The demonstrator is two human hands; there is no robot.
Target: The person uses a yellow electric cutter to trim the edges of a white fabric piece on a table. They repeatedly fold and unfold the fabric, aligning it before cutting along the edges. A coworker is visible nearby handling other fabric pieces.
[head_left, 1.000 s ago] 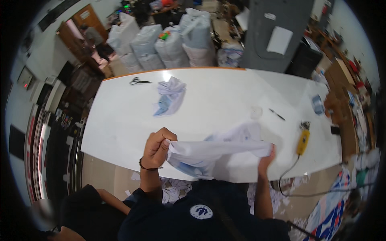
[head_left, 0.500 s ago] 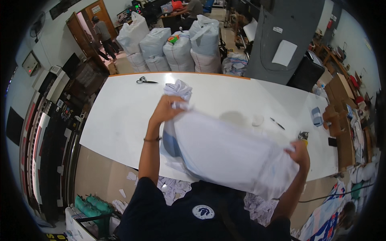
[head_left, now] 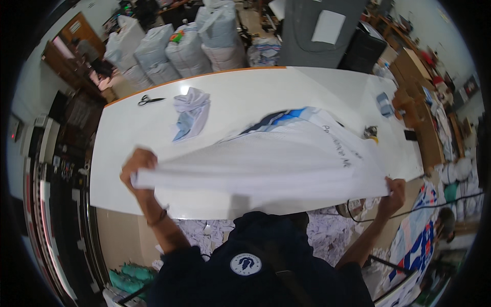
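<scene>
A white fabric panel [head_left: 286, 163] with a blue and dark patterned edge stretches between my two hands over the white table [head_left: 128, 120]. My left hand [head_left: 139, 165], a little blurred, is closed on one corner of the panel. At the opposite corner my right hand [head_left: 394, 194] pinches the fabric near the table's front edge. The panel's far part is raised in a peak and shows dark lettering. Beyond my left hand, a crumpled white and light-blue piece of fabric [head_left: 192, 113] lies by itself on the table.
Black scissors [head_left: 151, 100] lie at the far left of the table. A small metal tool with a yellow part [head_left: 371, 133], a black phone-like object [head_left: 410, 135] and a blue-grey item [head_left: 384, 104] sit at the right. Stuffed white sacks [head_left: 188, 53] stand behind; fabric scraps [head_left: 204, 233] lie below the near edge.
The panel was bunched and slanted; now it is spread wide. My left hand has moved left and nearer, away from the crumpled fabric. The view has shifted too.
</scene>
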